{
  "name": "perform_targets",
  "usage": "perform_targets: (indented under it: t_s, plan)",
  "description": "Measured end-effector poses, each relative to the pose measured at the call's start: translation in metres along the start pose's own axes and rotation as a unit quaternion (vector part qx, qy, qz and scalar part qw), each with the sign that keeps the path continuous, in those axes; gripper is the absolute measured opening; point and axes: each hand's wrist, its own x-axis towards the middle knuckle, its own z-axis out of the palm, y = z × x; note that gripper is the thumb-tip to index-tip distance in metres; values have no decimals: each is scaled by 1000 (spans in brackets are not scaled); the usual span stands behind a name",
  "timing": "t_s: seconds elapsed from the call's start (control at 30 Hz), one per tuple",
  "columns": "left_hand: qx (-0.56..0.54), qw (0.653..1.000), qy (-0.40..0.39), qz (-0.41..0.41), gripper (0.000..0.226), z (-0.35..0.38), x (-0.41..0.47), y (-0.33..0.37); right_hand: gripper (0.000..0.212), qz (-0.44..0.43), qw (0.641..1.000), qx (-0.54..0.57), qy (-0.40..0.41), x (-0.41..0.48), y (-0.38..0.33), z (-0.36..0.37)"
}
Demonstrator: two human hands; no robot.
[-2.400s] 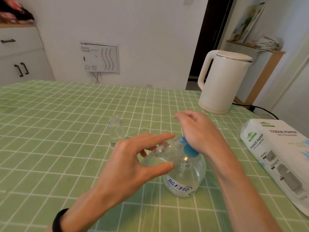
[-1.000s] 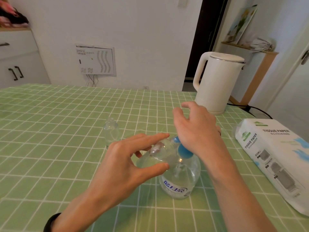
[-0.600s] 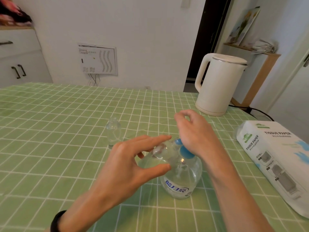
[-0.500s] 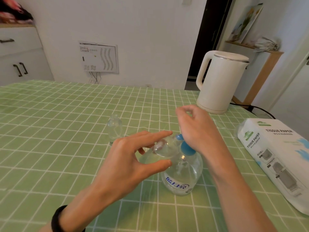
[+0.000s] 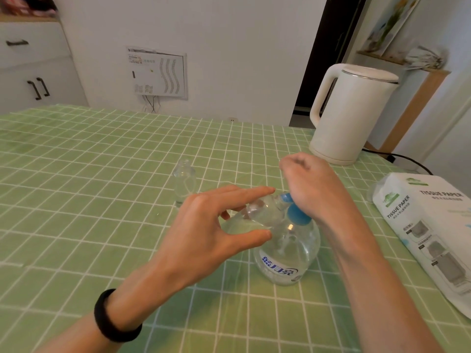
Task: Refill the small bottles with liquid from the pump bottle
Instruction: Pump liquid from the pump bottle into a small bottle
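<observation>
A round clear pump bottle (image 5: 289, 256) with a blue pump head (image 5: 297, 216) stands on the green checked tablecloth. My left hand (image 5: 204, 233) holds a small clear bottle (image 5: 262, 212) tilted, its mouth at the blue spout. My right hand (image 5: 309, 186) rests its palm on top of the pump head, fingers curled. A second small clear bottle (image 5: 184, 183) stands upright, uncapped, farther back on the left, apart from both hands.
A white electric kettle (image 5: 349, 114) stands at the back right, its black cord (image 5: 405, 159) trailing right. A tissue paper pack (image 5: 433, 225) lies at the right edge. White cabinets stand beyond the table's far left.
My right hand has bobbed up and down on the pump head and its fingers are now curled. The left hand keeps the small bottle at the spout. The view shifted slightly.
</observation>
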Motion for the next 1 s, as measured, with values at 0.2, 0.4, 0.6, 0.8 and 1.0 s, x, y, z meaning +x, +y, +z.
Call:
perform_targets:
  t_s: [0.2,0.4,0.6,0.8,1.0]
  plan:
    - [-2,1000,8,6,59,-2,1,1,35,-26,999,2,22,0,-3,-4]
    - [5,1000,0,0,59,-1,2,-1,29,-20,999,29,16,6,2,0]
    - [-3,1000,-1,-4,60,0,0,0,30,-12,1000,19,9,2,2,0]
    - [-9,1000,8,1,60,-1,0,1,34,-26,999,16,30,0,-3,-3]
    - [0,1000,1,0,60,0,2,-3,34,-10,1000,7,18,1,-2,-2]
